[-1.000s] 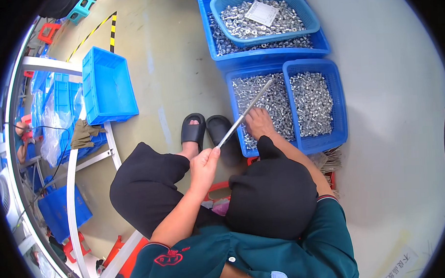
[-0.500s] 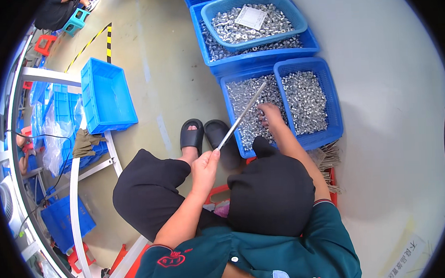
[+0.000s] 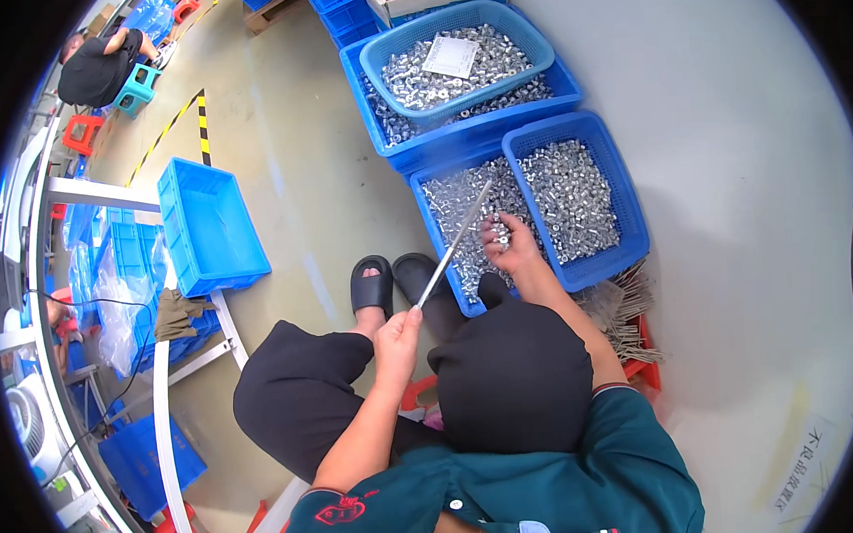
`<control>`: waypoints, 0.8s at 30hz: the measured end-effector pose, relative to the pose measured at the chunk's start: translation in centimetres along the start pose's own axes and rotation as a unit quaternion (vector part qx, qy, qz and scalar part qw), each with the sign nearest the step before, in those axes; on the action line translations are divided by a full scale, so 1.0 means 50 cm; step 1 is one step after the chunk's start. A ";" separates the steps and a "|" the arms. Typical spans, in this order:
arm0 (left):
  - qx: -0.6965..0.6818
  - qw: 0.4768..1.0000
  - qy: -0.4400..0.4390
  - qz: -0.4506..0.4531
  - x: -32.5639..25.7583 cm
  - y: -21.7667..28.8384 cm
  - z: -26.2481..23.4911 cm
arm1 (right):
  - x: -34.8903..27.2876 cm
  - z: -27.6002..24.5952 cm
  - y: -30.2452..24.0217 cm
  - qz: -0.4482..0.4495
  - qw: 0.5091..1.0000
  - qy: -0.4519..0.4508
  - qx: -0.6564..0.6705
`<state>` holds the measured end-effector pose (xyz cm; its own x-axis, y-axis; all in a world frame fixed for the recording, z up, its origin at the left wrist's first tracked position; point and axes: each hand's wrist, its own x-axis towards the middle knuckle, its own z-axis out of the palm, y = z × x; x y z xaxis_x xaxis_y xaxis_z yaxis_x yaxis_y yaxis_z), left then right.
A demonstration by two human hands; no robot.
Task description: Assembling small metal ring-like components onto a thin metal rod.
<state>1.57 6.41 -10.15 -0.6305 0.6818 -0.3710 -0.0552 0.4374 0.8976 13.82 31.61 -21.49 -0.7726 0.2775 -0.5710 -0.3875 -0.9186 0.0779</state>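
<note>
Landmark: front blue bin (image 3: 438, 243), full of small shiny metal pieces (image 3: 462, 195).

Left hand (image 3: 398, 338): near side of the front bin, closed round the lower end of a thin metal rod (image 3: 456, 245), thumb along it. Rod slants up and away, far end over the front bin. Left grip is firm, no gap visible.

Right hand (image 3: 512, 245): over the near part of the front bin. Fingers curled up, grip half closed, cupping a small handful of the same pieces (image 3: 503, 234). Count not readable. Rod and right hand look close; can't tell if they touch.

Around the front bin:
- Right side: blue basket (image 3: 637, 207) overlapping it, loaded with similar pieces. Can't tell what it rests on.
- Beyond it: big blue bin (image 3: 488, 133), more pieces, with a lighter blue basket (image 3: 477, 93) set on top, also heaped. White card (image 3: 450, 56) lies on that heap.
- Near right corner: bundle of thin rods (image 3: 632, 320), partly hidden by the arm, red container (image 3: 648, 376) under it.
- Near left: two black sandals (image 3: 371, 289) on the floor (image 3: 321, 204).
- Well left: blue crate (image 3: 213, 218), crumpled olive cloth (image 3: 179, 315) on a white frame just nearer than the crate.
- Far left: seated person (image 3: 100, 71) on a teal stool (image 3: 137, 91).
</note>
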 end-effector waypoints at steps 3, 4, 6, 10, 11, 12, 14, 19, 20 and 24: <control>0.029 0.999 0.014 0.001 -0.002 -0.001 -0.009 | -0.012 0.035 0.005 0.016 1.000 -0.019 -0.001; 0.037 0.999 0.023 0.003 -0.002 0.002 -0.006 | -0.019 0.045 0.000 0.023 0.998 -0.052 -0.027; 0.070 0.997 0.027 0.003 -0.002 -0.007 -0.013 | -0.036 0.079 0.000 0.014 0.993 -0.081 -0.090; 0.157 0.987 0.042 0.005 -0.010 -0.011 -0.020 | -0.065 0.135 -0.001 -0.016 0.983 -0.102 -0.150; 0.155 0.987 0.043 0.008 -0.012 -0.008 -0.021 | -0.070 0.142 -0.004 -0.018 0.983 -0.104 -0.153; 0.172 0.984 0.039 0.007 -0.014 -0.004 -0.022 | -0.074 0.149 -0.006 -0.034 0.976 -0.115 -0.183; 0.187 0.982 0.038 0.009 -0.018 -0.002 -0.025 | -0.081 0.159 -0.008 -0.054 0.968 -0.121 -0.213; 0.232 0.972 0.043 -0.007 -0.029 0.007 -0.030 | -0.097 0.177 -0.006 -0.068 0.959 -0.112 -0.250; 0.230 0.972 0.046 -0.005 -0.031 0.007 -0.033 | -0.101 0.188 -0.002 -0.081 0.946 -0.104 -0.297; 0.230 0.971 0.058 0.009 -0.034 0.004 -0.041 | -0.122 0.231 0.011 -0.124 0.900 -0.072 -0.412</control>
<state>1.07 4.13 -8.84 -0.7132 0.6326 -0.3020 0.2913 0.6593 0.6931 12.52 32.67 -8.54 -0.7932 0.4828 -0.3711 -0.0993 -0.7039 -0.7033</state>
